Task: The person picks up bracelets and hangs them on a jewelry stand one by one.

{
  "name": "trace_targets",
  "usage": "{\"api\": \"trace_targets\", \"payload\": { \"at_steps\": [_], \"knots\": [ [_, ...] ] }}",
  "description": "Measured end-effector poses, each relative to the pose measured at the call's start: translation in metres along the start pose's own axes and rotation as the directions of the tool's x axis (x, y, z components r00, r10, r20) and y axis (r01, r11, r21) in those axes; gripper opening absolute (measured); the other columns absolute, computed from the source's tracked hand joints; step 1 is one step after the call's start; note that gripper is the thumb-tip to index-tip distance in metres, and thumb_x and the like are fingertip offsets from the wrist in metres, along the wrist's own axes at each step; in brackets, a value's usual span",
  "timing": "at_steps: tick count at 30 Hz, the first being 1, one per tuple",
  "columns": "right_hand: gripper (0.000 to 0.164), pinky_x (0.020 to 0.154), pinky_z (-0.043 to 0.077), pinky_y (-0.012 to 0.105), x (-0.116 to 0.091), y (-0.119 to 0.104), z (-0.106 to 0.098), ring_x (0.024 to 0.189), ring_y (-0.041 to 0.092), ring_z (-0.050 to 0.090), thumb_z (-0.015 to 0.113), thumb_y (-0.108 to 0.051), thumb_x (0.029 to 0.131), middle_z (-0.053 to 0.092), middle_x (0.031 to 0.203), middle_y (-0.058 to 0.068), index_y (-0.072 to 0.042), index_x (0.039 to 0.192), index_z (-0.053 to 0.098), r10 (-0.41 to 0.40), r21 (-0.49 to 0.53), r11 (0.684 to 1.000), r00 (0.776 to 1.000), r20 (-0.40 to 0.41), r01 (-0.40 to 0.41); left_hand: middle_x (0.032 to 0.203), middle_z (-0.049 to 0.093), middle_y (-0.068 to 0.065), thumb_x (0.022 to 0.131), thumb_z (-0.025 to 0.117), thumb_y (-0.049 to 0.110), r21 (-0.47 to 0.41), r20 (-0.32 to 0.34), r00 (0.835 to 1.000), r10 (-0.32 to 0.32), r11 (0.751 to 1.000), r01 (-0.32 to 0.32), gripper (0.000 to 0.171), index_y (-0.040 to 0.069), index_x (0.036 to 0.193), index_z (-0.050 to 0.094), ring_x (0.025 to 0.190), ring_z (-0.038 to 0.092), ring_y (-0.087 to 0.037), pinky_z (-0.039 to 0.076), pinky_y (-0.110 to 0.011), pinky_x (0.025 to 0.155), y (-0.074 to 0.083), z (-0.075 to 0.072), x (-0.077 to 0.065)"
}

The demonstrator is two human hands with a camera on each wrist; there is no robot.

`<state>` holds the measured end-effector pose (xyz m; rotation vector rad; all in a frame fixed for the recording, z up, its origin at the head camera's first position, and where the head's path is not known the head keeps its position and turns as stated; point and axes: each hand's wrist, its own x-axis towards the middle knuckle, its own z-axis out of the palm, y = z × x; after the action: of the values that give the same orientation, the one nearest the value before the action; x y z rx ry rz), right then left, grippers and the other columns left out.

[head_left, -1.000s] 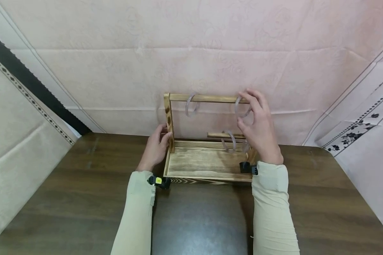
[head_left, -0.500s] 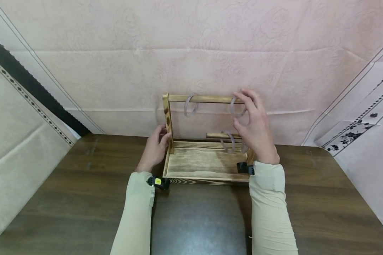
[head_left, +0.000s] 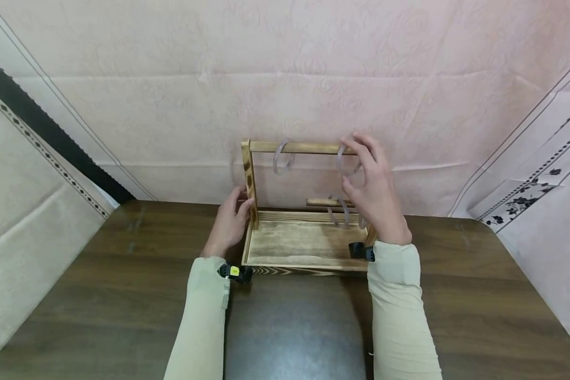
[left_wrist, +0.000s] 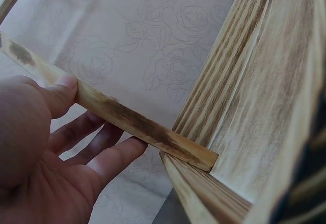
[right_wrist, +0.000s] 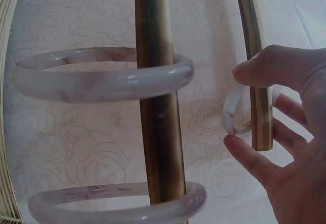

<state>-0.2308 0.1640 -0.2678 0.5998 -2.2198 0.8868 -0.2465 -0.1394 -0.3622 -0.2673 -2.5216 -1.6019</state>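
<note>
A wooden jewelry stand with a shallow tray base (head_left: 304, 243) stands on the table. My left hand (head_left: 228, 221) grips its left upright post (left_wrist: 132, 118), thumb on one side and fingers on the other. My right hand (head_left: 375, 192) pinches a pale translucent bangle (right_wrist: 232, 109) that hangs around the upper bar (head_left: 313, 148), near the bar's free right end. Further left on that bar hangs another bangle (head_left: 276, 161). Two more, an upper bangle (right_wrist: 76, 86) and a lower bangle (right_wrist: 117, 215) in the right wrist view, encircle the shorter lower bar (right_wrist: 162, 147).
The stand sits at the back of a dark brown wooden table (head_left: 147, 285), close to a pink floral cloth backdrop (head_left: 285, 68). White cloth with a black floral border (head_left: 527, 198) hangs at the right. Black wrist cameras are strapped on both sleeves.
My right hand has slid the pinched bangle a little leftward along the upper bar, away from its free end. The left hand keeps its grip on the post.
</note>
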Motion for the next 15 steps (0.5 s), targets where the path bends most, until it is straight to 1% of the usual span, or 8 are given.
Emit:
{"api": "trace_targets", "payload": {
  "at_steps": [9,15],
  "knots": [
    [0.068,0.113,0.042,0.05,0.0035,-0.0067,0.0026,0.143,0.03,0.041,0.073,0.011,0.083,0.044,0.154,0.013,-0.013,0.144,0.055,-0.032,-0.004,0.999,0.999,0.009,0.032,0.136,0.058,-0.016,0.109,0.047,0.022,-0.002,-0.002,1.0,0.01,1.0,-0.01,0.035,0.012,0.143,0.048,0.126,0.059,-0.032,0.055,-0.05,0.101,-0.0002,0.0004,0.0007],
    [0.071,0.113,0.042,0.051,0.0015,-0.008,0.0057,0.144,0.03,0.04,0.073,0.012,0.082,0.043,0.155,0.012,-0.015,0.145,0.055,-0.019,-0.002,1.0,0.999,0.026,0.019,0.138,0.057,-0.017,0.109,0.047,0.021,-0.003,0.005,1.0,-0.008,1.0,0.008,0.036,0.01,0.143,0.047,0.127,0.058,-0.032,0.055,-0.05,0.102,0.0008,0.0012,-0.0009]
  ]
}}
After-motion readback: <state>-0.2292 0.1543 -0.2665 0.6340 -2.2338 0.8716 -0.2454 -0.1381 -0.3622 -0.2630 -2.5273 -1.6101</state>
